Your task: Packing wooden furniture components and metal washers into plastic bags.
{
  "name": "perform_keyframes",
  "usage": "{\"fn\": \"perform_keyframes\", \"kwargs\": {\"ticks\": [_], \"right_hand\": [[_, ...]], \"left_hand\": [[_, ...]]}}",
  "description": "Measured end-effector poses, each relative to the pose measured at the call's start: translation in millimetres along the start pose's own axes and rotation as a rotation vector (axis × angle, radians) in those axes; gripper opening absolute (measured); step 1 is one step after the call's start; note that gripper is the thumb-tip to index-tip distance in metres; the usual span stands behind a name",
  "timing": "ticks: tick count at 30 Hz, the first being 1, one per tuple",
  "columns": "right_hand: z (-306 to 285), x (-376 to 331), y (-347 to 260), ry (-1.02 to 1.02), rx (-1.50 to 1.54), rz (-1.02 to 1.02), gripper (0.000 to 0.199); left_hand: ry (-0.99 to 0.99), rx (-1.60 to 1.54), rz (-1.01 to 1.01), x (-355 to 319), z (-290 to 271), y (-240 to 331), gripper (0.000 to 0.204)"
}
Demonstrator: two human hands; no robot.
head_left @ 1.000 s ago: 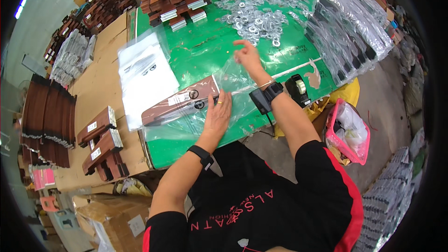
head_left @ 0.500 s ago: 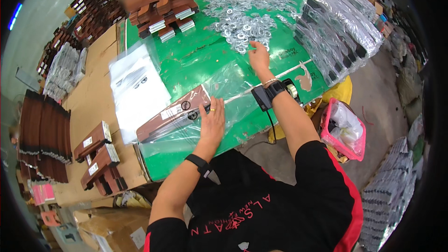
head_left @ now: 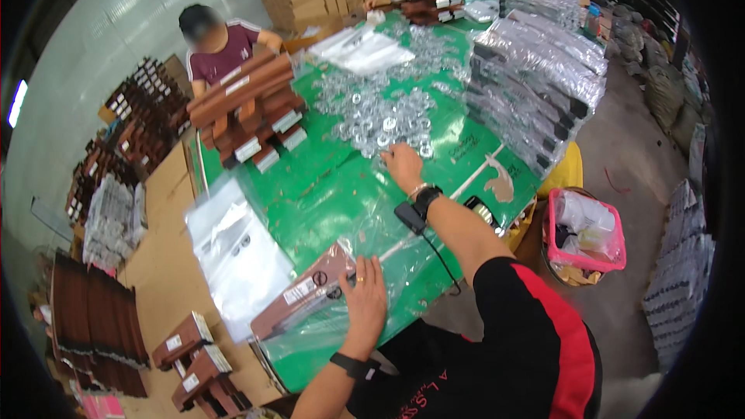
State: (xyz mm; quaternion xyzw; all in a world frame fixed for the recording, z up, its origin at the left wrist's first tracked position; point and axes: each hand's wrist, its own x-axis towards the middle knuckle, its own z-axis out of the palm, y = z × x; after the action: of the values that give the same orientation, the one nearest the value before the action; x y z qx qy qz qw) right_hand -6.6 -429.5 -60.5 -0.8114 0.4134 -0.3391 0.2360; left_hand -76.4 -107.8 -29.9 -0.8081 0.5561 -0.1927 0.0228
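- One long brown bar (head_left: 299, 300) lies in a clear plastic bag (head_left: 365, 264) on the green table (head_left: 310, 186), close to the near edge.
- The left hand (head_left: 365, 299) rests flat on the bag and the bar's end, fingers (head_left: 371, 273) spread and holding nothing.
- The right hand (head_left: 402, 164) is at the near edge of the heap of small silver rings (head_left: 380, 120) (too many to count); its fingers are bent down onto them, but whether they pinch one I cannot tell.
- Half a second ago the left hand pressed the bag the same way, and the right hand was already up by the rings.
- One stack of flat clear bags (head_left: 237, 252) lies left of the bar.
- One pile of brown bars (head_left: 244, 112) sits further up the table.
- Bare green table lies open between the two hands.
- One pink basket (head_left: 586, 234) stands on the floor, right of the table.
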Motion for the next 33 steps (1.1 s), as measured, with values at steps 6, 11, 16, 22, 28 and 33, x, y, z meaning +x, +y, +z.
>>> {"fn": "perform_keyframes", "kwargs": {"ticks": [6, 11, 16, 22, 28, 33], "right_hand": [[-74, -55, -53, -0.163, 1.081, 0.173, 0.031], [-111, -162, -7, -0.117, 0.79, 0.029, 0.03], [-151, -198, 5, -0.492, 0.749, 0.163, 0.026], [-166, -212, 19, -0.424, 0.855, 0.191, 0.025], [-179, -206, 6, -0.14, 1.09, 0.268, 0.027], [-182, -206, 15, -0.207, 1.088, 0.278, 0.025]], "left_hand": [[0.012, -0.191, -0.01, -7, -3, -10, 0.051], [0.1, -0.529, -0.025, 0, -3, -28, 0.05], [0.28, -0.805, -0.182, 9, -18, -34, 0.047], [0.249, -0.65, -0.093, 42, -27, -37, 0.052], [0.003, -0.378, 0.133, 88, -11, 12, 0.06], [-0.082, -0.309, 0.158, 106, 16, 21, 0.055]]}}
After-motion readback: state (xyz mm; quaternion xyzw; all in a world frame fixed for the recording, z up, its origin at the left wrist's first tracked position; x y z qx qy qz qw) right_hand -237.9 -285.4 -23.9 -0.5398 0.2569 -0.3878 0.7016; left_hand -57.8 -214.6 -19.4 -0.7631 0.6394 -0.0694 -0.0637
